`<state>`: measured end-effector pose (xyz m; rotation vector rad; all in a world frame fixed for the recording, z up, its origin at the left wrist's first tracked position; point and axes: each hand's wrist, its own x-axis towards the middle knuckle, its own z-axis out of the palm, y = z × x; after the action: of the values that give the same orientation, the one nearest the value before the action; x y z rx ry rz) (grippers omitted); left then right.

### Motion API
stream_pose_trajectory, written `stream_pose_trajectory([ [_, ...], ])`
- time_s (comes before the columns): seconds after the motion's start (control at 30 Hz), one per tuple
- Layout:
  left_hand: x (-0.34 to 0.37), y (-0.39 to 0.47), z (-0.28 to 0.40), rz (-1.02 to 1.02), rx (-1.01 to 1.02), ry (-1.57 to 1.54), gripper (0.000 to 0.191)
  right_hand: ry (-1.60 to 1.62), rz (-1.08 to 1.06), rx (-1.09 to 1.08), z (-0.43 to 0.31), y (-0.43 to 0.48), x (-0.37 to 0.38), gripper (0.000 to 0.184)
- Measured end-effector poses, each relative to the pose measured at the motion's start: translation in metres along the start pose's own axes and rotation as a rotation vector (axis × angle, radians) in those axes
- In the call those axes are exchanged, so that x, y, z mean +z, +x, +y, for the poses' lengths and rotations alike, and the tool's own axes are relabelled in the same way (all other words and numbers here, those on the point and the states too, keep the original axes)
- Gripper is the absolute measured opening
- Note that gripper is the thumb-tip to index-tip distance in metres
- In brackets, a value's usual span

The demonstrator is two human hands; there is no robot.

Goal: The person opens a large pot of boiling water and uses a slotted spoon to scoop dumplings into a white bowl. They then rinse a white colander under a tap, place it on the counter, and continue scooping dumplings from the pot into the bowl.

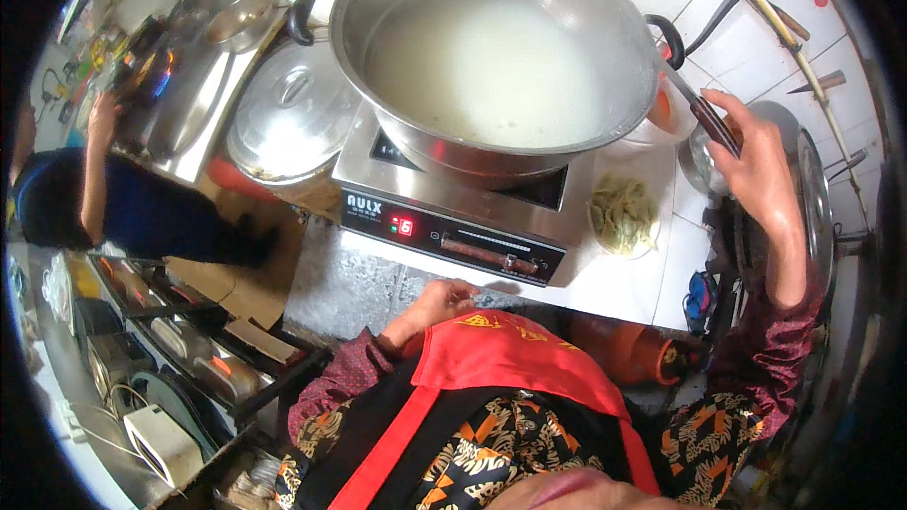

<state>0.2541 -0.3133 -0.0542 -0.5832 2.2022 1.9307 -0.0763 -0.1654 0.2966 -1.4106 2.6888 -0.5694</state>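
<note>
A large steel pot [492,150] with black handles holds a cloudy, whitish liquid under steam. It sits on an AULX countertop induction cooker [453,237] whose display is lit. My right hand [751,156] grips the dark wooden handle of a long metal utensil [716,129] at the pot's right rim. The utensil's far end cannot be made out. Low before the cooker, my left hand [443,301] is curled beside the red apron [517,358]; whether it holds anything is hard to see. A dish of pale green food pieces [623,212] lies right of the cooker.
Left of the pot stands a lidded metal pot [290,113]. Another person's arm [99,163] reaches over a steel counter with bowls [241,18]. A metal bowl [701,159] is by my right hand. Beneath the worktop is an orange-red cylinder [623,350]. Shelves [191,340] stand lower left.
</note>
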Motion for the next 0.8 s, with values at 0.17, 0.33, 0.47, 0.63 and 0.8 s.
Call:
stream_pose_trajectory([
  [0.17,-0.008,-0.003,-0.019,-0.148,-0.037,-0.066,0.029,-0.018,-0.062,0.07,-0.019,0.021,-0.001,0.045],
  [0.33,-0.02,0.01,-0.026,-0.097,-0.007,0.034,0.023,0.05,-0.183,0.263,-0.042,0.036,-0.005,0.044],
  [0.47,-0.024,0.015,-0.028,-0.066,0.079,0.174,0.022,0.067,-0.275,0.32,-0.051,0.049,-0.01,0.042],
  [0.63,-0.022,0.002,-0.015,-0.058,-0.002,0.125,0.021,0.092,-0.428,0.349,-0.038,0.064,-0.018,0.044],
  [0.8,-0.025,-0.005,0.002,0.027,-0.117,0.022,0.02,0.136,-0.517,0.343,-0.024,0.079,-0.033,0.049],
])
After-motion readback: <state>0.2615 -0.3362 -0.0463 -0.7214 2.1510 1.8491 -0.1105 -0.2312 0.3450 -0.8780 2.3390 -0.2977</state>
